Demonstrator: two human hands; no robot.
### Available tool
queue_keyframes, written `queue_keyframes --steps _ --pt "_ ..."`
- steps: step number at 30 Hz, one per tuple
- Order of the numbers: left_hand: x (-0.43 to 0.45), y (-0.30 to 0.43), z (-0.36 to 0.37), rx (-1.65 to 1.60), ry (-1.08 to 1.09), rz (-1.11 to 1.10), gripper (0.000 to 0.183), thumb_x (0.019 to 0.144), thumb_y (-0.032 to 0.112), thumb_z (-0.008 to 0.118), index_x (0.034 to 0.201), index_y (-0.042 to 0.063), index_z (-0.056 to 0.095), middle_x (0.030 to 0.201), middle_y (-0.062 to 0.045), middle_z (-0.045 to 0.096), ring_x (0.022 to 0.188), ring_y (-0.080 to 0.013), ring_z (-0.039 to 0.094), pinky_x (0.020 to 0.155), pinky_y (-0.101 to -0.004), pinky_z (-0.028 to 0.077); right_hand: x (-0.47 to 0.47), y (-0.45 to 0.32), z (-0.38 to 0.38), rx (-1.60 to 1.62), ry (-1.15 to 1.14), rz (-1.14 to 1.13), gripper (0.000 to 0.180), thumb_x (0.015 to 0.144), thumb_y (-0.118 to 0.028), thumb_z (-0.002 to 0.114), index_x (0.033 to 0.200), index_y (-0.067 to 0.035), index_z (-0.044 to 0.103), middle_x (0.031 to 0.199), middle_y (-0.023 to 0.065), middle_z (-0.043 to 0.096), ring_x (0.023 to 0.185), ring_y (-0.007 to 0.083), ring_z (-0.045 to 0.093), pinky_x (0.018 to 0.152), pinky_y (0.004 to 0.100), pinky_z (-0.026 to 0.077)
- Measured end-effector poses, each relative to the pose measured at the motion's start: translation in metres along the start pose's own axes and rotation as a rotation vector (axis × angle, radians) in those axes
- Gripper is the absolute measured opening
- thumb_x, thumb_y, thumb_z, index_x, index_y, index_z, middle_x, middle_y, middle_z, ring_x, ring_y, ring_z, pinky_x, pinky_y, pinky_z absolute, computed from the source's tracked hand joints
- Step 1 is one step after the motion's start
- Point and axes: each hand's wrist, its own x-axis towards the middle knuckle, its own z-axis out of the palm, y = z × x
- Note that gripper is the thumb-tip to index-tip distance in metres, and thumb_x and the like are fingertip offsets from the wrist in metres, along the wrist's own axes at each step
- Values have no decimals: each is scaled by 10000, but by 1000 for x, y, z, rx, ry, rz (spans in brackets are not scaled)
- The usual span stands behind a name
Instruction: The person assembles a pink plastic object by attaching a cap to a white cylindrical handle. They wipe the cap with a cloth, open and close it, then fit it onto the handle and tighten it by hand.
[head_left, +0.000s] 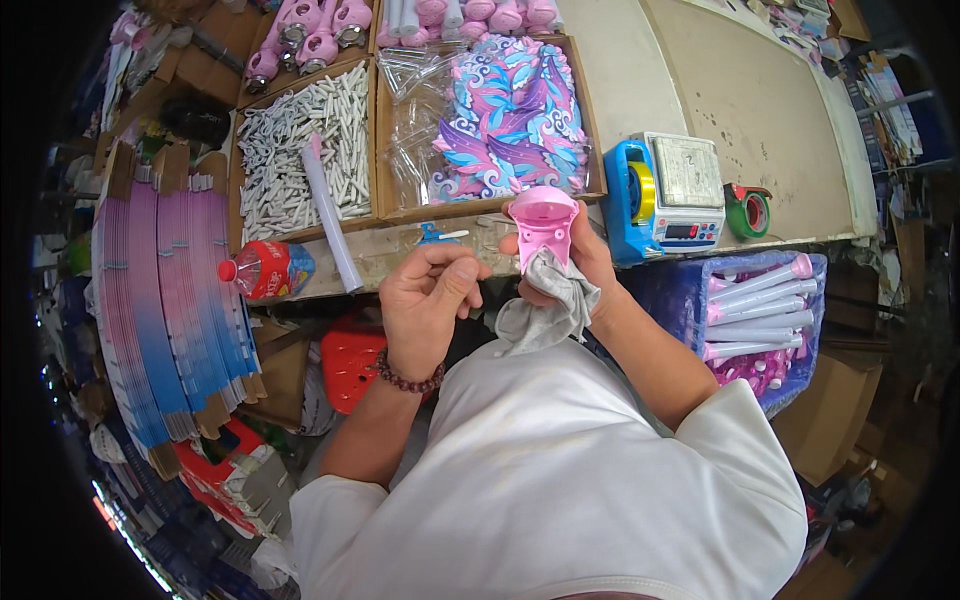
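Observation:
My right hand (596, 251) holds a pink plastic housing part (545, 236) upright, with a rounded cup at its top and two small bosses below. A crumpled grey cloth (551, 304) is bunched in the same hand against the part's lower end and hangs down. To the left, apart from the part, is my left hand (431, 292), its fingers loosely curled and the thumb near the index finger. Whether something small sits between those fingertips is hidden. Just beyond it on the table edge lies a small blue object (437, 234) with a white stick-like piece.
Cardboard trays hold white stick-like parts (300, 157) and colourful printed pieces (517, 112). A white-lilac tube (330, 217) overhangs the edge by a drink bottle (270, 268). Rightward are a tape dispenser (626, 202), a digital scale (684, 187), green tape (748, 212) and a blue-lined bin (682, 300).

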Motion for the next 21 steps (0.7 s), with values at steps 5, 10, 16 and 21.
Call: queue_keyframes --steps 5,10,16,21 --pt "2 1 2 97 -27 36 176 923 144 595 978 -22 609 871 -90 663 657 -95 579 538 -198 452 3 2 -5 72 -137 17 664 938 -607 286 1307 -81 454 1078 175 636 610 176 611 478 285 490" --pt "5 -2 -2 85 -36 34 204 930 167 587 1007 -22 601 913 -97 660 706 -107 591 572 -218 464 -1 5 4 -108 100 18 737 938 -614 269 1398 -40 319 1015 162 654 554 194 604 454 294 451" --pt "14 3 4 65 -63 116 224 927 180 600 1054 -4 604 948 -43 621 816 -74 558 676 -214 456 -1 10 1 -110 79 20 747 937 -619 259 1407 -41 310 1004 164 655 569 202 619 473 295 481" --pt "19 1 7 108 -49 220 253 912 167 622 1085 -16 601 1027 -65 597 938 -104 548 784 -241 454 0 7 -2 -9 -105 29 698 946 -586 297 1343 -23 405 1060 198 640 813 218 645 681 302 530"
